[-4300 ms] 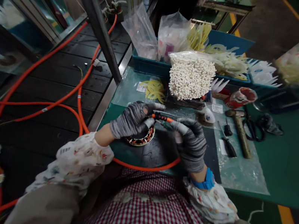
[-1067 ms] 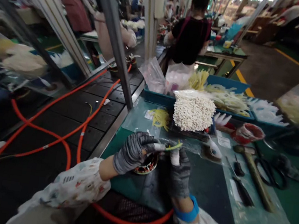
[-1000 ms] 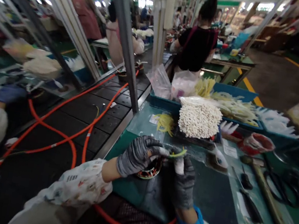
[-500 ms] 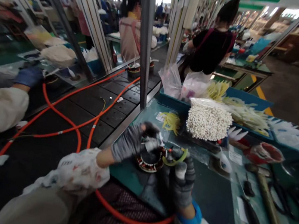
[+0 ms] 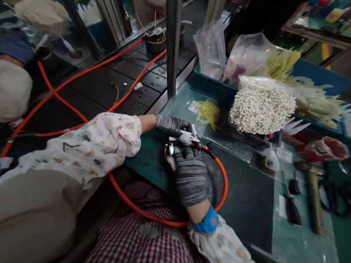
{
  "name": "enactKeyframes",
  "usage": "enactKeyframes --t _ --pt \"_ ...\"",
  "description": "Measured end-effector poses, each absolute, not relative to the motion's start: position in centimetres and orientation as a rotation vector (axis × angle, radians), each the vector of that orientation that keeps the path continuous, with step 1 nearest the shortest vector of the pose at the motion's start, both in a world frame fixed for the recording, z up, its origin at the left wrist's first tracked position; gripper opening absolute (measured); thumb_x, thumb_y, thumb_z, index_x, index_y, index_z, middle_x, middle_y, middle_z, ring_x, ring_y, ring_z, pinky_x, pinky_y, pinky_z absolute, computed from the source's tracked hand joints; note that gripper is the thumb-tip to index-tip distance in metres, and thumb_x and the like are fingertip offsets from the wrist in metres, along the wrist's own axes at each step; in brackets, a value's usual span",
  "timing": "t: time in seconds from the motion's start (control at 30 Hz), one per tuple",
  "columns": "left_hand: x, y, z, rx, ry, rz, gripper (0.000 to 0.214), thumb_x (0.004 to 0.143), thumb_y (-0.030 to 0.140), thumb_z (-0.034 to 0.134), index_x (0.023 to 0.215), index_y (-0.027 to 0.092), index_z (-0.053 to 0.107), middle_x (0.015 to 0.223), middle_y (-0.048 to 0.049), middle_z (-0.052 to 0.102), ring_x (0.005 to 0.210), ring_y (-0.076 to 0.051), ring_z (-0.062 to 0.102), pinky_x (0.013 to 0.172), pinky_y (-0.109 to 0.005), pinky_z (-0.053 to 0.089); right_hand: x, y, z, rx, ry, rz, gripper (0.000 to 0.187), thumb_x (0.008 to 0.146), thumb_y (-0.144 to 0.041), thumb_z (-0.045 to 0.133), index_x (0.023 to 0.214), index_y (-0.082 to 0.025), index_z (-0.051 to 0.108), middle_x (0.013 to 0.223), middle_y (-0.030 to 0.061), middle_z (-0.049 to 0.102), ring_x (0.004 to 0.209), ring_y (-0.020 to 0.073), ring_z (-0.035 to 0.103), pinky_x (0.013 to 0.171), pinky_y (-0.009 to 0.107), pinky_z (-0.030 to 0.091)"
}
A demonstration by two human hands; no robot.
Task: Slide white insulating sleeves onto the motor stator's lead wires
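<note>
1. Fingers (image 5: 185,140) of the left hand (image 5: 170,124), in a striped grey knit glove, bend over slender white strips (image 5: 179,134); I cannot tell whether they pinch them.
2. The left forearm reaches in from the left, slightly raised, the hand pointing right with its back up.
3. The right hand (image 5: 192,179), gloved alike, lies back up with its fingers bent; what they hold is hidden.
4. Its forearm slants up and leftward, a blue wristband (image 5: 209,220) at the wrist, bringing both hands' fingers close together.
5. A dark round part with a shiny edge (image 5: 167,150) shows beneath the hands, over the green tabletop (image 5: 149,154), mostly covered.
6. A thick orange cable (image 5: 225,181) curves around the right hand and passes under its forearm.
</note>
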State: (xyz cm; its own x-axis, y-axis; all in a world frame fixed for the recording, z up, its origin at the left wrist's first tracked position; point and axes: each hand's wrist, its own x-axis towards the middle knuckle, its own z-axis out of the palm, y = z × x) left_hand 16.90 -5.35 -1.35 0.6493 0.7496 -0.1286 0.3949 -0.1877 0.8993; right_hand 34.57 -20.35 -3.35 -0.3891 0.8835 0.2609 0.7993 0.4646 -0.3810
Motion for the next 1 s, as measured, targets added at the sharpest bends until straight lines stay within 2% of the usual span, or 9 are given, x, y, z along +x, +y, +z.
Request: enactKeyframes --t 0.13,0.33,0.43,0.6,0.67,0.77,0.83,0.9,1.0 --pt "16.6 -9.8 -1.4 1.644 0.896 0.453 0.054 0.078 0.062 0.093 0.106 0.019 0.075 0.108 -0.0091 0.084 0.096 -0.026 0.080 0.087 -0.039 0.067 34.5 -23.0 -4.7 -1.348 -2.250 0.215 0.034 0.106 -0.037 0.082 0.138 -0.024 0.085 0.137 0.0174 0.086 0.122 0.0389 0.079 0.108 0.056 0.066" --pt "15.9 -17.6 -0.9 1.522 1.091 0.962 0.067 0.073 0.062 0.105 0.111 0.022 0.067 0.116 -0.0068 0.078 0.106 -0.025 0.078 0.096 -0.039 0.068 35.2 -26.4 -4.7 -1.291 -2.165 0.413 0.021 0.108 -0.033 0.079 0.126 -0.032 0.090 0.130 0.0091 0.089 0.117 0.0331 0.080 0.104 0.049 0.066" --pt "15.8 -19.3 -1.0 1.544 1.135 1.036 0.067 0.078 0.070 0.101 0.112 0.024 0.066 0.117 -0.0058 0.075 0.111 -0.026 0.078 0.100 -0.041 0.070 34.9 -27.1 -5.1 -1.293 -2.170 0.429 0.027 0.110 -0.034 0.076 0.135 -0.034 0.088 0.134 0.0096 0.088 0.122 0.0347 0.078 0.106 0.052 0.064" --pt "15.4 -20.2 -2.0 1.603 1.146 1.116 0.063 0.085 0.071 0.097 0.117 0.027 0.065 0.122 -0.0039 0.073 0.116 -0.025 0.079 0.108 -0.045 0.070 34.1 -27.5 -5.2 -1.434 -2.179 0.508 0.027 0.109 -0.038 0.077 0.133 -0.039 0.088 0.135 0.0095 0.087 0.123 0.0369 0.075 0.103 0.055 0.061" --pt "14.7 -20.4 -2.4 1.620 1.102 1.124 0.063 0.086 0.071 0.096 0.123 0.028 0.066 0.128 -0.0046 0.074 0.121 -0.027 0.079 0.111 -0.048 0.070 33.9 -27.6 -4.9 -1.432 -2.225 0.499 0.029 0.111 -0.037 0.074 0.137 -0.039 0.087 0.134 0.0108 0.087 0.122 0.0370 0.075 0.101 0.055 0.062" --pt "13.1 -20.7 -2.8 1.692 0.965 1.087 0.085 0.072 0.073 0.105 0.138 0.031 0.071 0.146 -0.0081 0.071 0.137 -0.035 0.074 0.120 -0.058 0.067 33.8 -27.7 -4.5 -1.402 -2.287 0.394 0.031 0.114 -0.031 0.068 0.138 -0.037 0.086 0.128 0.0118 0.088 0.117 0.0350 0.078 0.100 0.054 0.062" --pt "12.3 -21.0 -2.8 1.772 0.909 1.039 0.098 0.065 0.069 0.110 0.149 0.035 0.072 0.158 -0.0096 0.067 0.152 -0.042 0.064 0.130 -0.066 0.059 33.6 -27.8 -4.4 -1.404 -2.311 0.277 0.028 0.114 -0.028 0.069 0.132 -0.035 0.088 0.123 0.0109 0.089 0.113 0.0328 0.078 0.101 0.053 0.062" --pt "12.1 -21.3 -2.8 1.796 0.917 1.010 0.094 0.072 0.063 0.108 0.155 0.039 0.071 0.163 -0.0085 0.066 0.159 -0.043 0.058 0.138 -0.068 0.050 33.3 -27.9 -4.4 -1.424 -2.304 0.156 0.022 0.112 -0.029 0.071 0.124 -0.033 0.090 0.120 0.0098 0.089 0.111 0.0317 0.078 0.099 0.051 0.063" --pt "12.3 -21.8 -3.3 1.746 0.968 1.035 0.081 0.085 0.058 0.101 0.157 0.039 0.069 0.165 -0.0067 0.068 0.161 -0.041 0.059 0.141 -0.064 0.048 33.1 -27.9 -4.4 -1.397 -2.267 0.021 0.021 0.113 -0.029 0.071 0.119 -0.029 0.091 0.120 0.0103 0.089 0.109 0.0303 0.077 0.094 0.046 0.064"
